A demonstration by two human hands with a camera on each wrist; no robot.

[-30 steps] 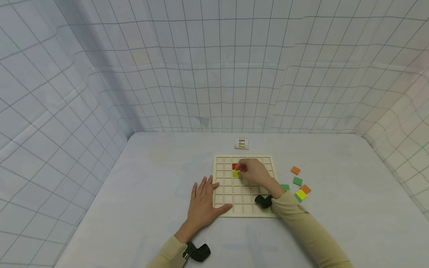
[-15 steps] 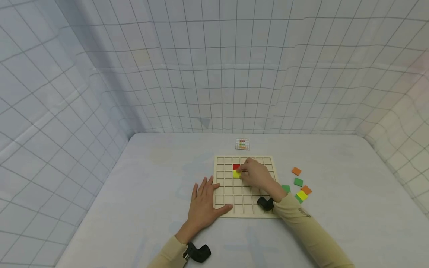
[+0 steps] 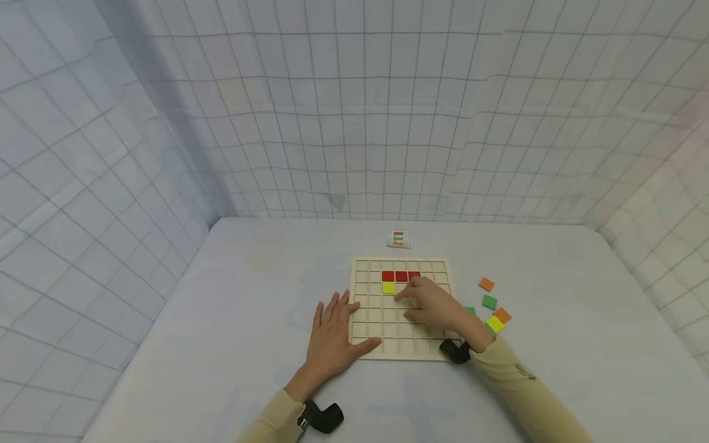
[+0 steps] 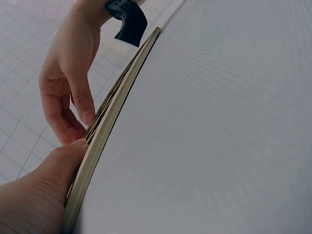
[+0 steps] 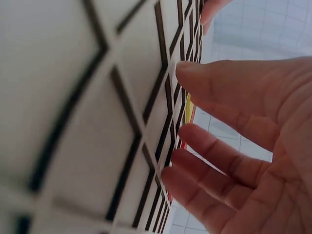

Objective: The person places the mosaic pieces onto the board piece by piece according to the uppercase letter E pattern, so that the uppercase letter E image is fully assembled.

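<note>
A pale grid board (image 3: 399, 349) lies on the table. Three red tiles (image 3: 401, 277) sit side by side in one of its upper rows, with a yellow tile (image 3: 389, 288) in the cell below the leftmost one. My left hand (image 3: 332, 344) rests at the board's left side, fingers spread, thumb over its lower left corner. Over the middle of the board hovers my right hand (image 3: 434, 306). In the right wrist view its thumb and fingers (image 5: 209, 190) are apart, with nothing between them.
Right of the board lie loose tiles: orange tiles (image 3: 486, 284), green tiles (image 3: 490, 302) and a yellow tile (image 3: 495, 323). Behind the board is a small pattern card (image 3: 398, 238). White grid-lined cloth (image 3: 354, 123) walls the table.
My right hand has moved toward me and to the right, away from the yellow tile, and its fingers have parted. All three red tiles now show. The left hand stays put.
</note>
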